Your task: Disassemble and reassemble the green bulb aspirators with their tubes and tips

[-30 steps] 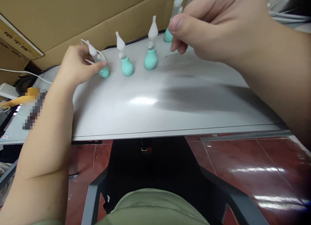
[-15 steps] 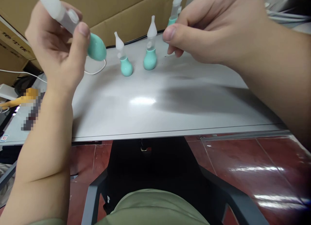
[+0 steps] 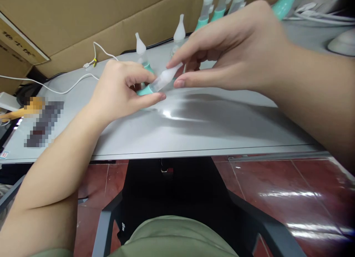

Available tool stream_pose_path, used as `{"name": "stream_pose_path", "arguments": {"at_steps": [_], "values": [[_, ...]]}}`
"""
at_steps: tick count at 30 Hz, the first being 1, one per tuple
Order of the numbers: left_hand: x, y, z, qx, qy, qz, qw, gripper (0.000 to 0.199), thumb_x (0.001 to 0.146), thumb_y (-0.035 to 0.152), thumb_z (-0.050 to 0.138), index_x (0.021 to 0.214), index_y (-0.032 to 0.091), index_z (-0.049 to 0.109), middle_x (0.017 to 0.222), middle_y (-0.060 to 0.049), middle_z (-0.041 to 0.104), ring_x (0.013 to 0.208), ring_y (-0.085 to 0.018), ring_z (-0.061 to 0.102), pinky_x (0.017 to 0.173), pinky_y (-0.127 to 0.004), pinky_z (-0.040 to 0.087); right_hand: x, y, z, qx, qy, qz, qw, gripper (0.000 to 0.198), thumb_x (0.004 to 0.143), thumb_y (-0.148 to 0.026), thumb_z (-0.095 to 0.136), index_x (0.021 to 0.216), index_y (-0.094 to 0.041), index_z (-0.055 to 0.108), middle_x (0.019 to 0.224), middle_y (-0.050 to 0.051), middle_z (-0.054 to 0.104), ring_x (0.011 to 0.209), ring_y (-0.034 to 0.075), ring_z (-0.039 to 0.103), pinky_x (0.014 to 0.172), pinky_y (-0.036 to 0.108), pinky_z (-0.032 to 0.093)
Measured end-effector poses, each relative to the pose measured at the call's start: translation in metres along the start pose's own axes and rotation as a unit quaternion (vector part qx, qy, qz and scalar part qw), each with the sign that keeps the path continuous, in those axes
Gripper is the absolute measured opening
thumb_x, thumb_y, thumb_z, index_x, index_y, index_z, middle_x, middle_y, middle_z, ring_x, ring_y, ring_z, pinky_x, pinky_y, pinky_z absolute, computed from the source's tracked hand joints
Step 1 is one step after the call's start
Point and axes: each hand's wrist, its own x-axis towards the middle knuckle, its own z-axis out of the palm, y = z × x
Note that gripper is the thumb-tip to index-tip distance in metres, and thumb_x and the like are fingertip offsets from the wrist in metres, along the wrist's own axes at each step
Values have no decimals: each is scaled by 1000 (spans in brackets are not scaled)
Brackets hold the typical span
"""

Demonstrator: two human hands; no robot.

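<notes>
A nasal aspirator with a teal bulb, see-through tube and white tip (image 3: 166, 76) lies slantwise in my left hand (image 3: 119, 87), low above the table. My left fingers and thumb are closed round its bulb end, most of which they hide. My right hand (image 3: 222, 53) is at the white tip, thumb and forefinger apart on either side of it; whether they touch it I cannot tell. Behind my hands stand two more aspirators, one with its white tip (image 3: 141, 47) showing, the other (image 3: 179, 31) partly covered by my right fingers.
Several more aspirators (image 3: 206, 9) stand at the back right, partly behind my right hand. A cardboard wall (image 3: 116, 16) borders the grey table (image 3: 133, 138). A white cable (image 3: 66, 91) runs along the left. A white rounded object (image 3: 342, 42) sits at the right.
My left hand has come down and right with the aspirator, its tip now pointing to my right hand. My right fingers have spread and shifted left to that tip.
</notes>
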Motion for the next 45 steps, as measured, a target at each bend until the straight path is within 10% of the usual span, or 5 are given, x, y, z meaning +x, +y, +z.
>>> {"name": "stream_pose_path", "arguments": {"at_steps": [5,11,17,35,45], "values": [[1,3,-1,-1,-14,-22,1000,30,95,54,97,97,25,88,85,-3,78,75,-23,69,77,-41,59,2,2,2,-45,15,13,999,38,118,-68,90,121,-31,98,106,-4,89,87,9,74,86,31,69],[1,-8,-2,-62,-13,15,998,36,110,63,90,115,29,94,108,-9,90,97,-29,83,84,-44,67,5,-2,-1,-55,38,41,997,68,119,-89,79,114,-22,90,108,0,85,94,9,71,85,32,62],[-3,-1,1,11,33,29,999,43,117,72,89,117,29,94,110,-9,90,102,-31,86,97,-48,73,5,2,5,6,-23,5,1000,72,116,-92,79,142,-25,90,115,-2,82,97,8,73,86,28,63],[-1,2,-8,-116,-51,-3,992,29,107,58,98,110,28,98,98,-4,89,83,-25,76,78,-43,58,5,-1,6,-110,-34,8,993,30,120,-55,87,117,-27,98,88,-6,81,79,6,64,70,26,48],[1,1,-15,-107,-112,17,988,24,106,54,96,108,31,100,100,-4,93,82,-25,75,76,-45,60,6,4,6,-96,-65,-21,993,43,123,-69,81,114,-29,97,86,-9,81,77,4,64,70,23,47]]}}
